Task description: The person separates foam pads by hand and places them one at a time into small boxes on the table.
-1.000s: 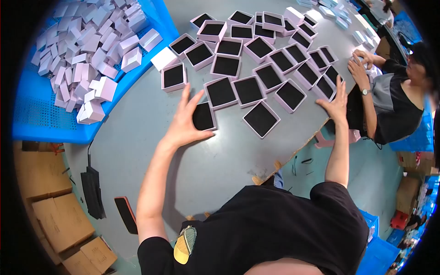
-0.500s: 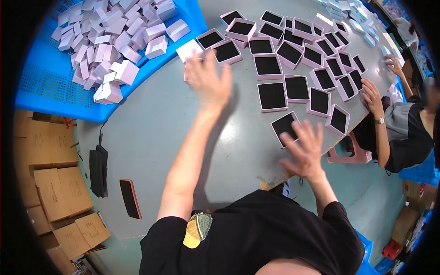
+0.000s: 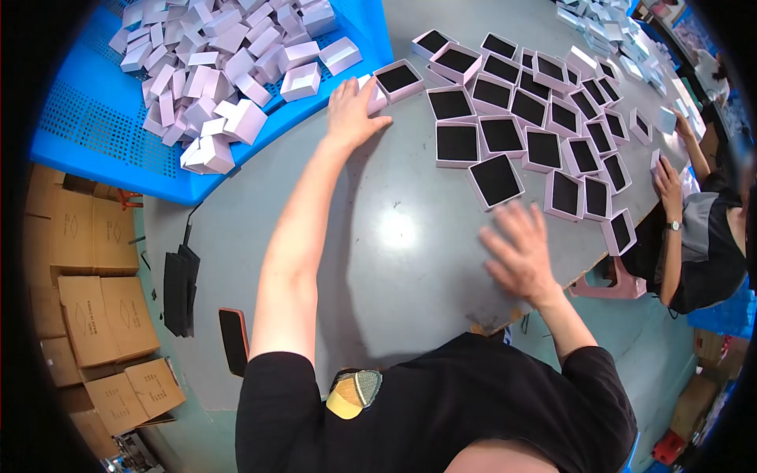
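Note:
My left hand [image 3: 354, 115] reaches to the table's far side, beside the blue crate. Its fingers lie over a small pale pink box [image 3: 378, 100], with the thumb spread to the right; the hand hides much of this box. Touching that box on the right is an open pink box with a black insert [image 3: 398, 78]. My right hand [image 3: 519, 254] hovers over the grey table with fingers spread, blurred and holding nothing. Nearest to it is another black-lined box [image 3: 496, 180], at the front of a group of several similar open boxes [image 3: 457, 143].
A blue crate [image 3: 87, 134] heaped with pale boxes stands at the left. Black sheets [image 3: 180, 292] and a phone [image 3: 233, 340] lie on the grey table [image 3: 394, 292]. At the right, a co-worker's hands [image 3: 669, 189] handle boxes. Pale blue boxes [image 3: 615, 35] lie at the back.
My left hand has come down onto the pale box near the crate. My right hand has drawn away from the front black-lined box. Several front boxes sit farther back, and the view has shifted.

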Available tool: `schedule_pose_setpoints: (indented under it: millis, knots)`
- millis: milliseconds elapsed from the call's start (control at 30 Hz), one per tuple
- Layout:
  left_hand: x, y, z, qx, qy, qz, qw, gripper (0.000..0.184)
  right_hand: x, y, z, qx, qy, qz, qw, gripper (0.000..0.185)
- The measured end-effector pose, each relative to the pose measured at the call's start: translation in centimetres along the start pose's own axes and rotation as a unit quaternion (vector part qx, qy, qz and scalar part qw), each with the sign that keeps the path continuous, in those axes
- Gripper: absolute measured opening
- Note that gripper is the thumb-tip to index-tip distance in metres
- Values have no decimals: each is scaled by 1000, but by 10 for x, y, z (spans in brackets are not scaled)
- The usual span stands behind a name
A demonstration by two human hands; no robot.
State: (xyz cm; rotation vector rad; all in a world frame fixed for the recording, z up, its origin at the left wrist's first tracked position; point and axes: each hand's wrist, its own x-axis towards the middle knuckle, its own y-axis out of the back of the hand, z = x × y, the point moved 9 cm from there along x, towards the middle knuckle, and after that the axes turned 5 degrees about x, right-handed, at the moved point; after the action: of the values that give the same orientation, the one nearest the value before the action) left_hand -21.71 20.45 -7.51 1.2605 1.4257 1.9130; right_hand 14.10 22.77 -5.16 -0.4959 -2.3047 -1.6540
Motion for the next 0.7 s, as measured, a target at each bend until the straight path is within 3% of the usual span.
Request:
schedule_pose_setpoints:
  millis: [33, 133, 233, 267, 367, 433, 467, 500, 633, 667, 700]
  knots:
    - [6, -1, -6, -3, -2, -35, 999, 83, 4, -11, -11, 11, 30, -51, 998, 62]
    - [13, 5, -12, 14, 9, -122, 992, 83, 22, -29, 22, -27, -36, -60, 997, 56]
    - [-11, 26, -18, -49, -1, -79, 996, 69, 35, -23, 43, -40, -76, 14, 996, 49]
    - [-26, 29, -28, -161, 59, -126, 977, 58, 39, -18, 38, -43, -70, 46, 996, 45]
    - [-103, 26, -48, -410, 201, -256, 852, 47, 61, -27, 14, 115, -23, 70, 991, 43]
    - [-145, 27, -46, -388, 146, -244, 877, 32, 88, -46, -16, 246, -30, 18, 969, 48]
    - [-168, 27, -36, -377, 159, -324, 853, 27, 105, -51, -40, 278, -11, -5, 961, 50]
    - [-179, 32, -34, -365, 147, -249, 885, 25, 115, -57, -59, 309, 11, -27, 951, 52]
    - [-222, 90, -30, -304, 129, -56, 942, 25, 130, -123, -131, 202, 114, -130, 964, 53]
    - [-232, 117, -33, -302, 166, -102, 933, 25, 116, -137, -141, 161, 143, -135, 967, 50]
    - [-249, 143, -57, -242, 168, -51, 954, 24, 107, -148, -149, 115, 169, -137, 969, 47]
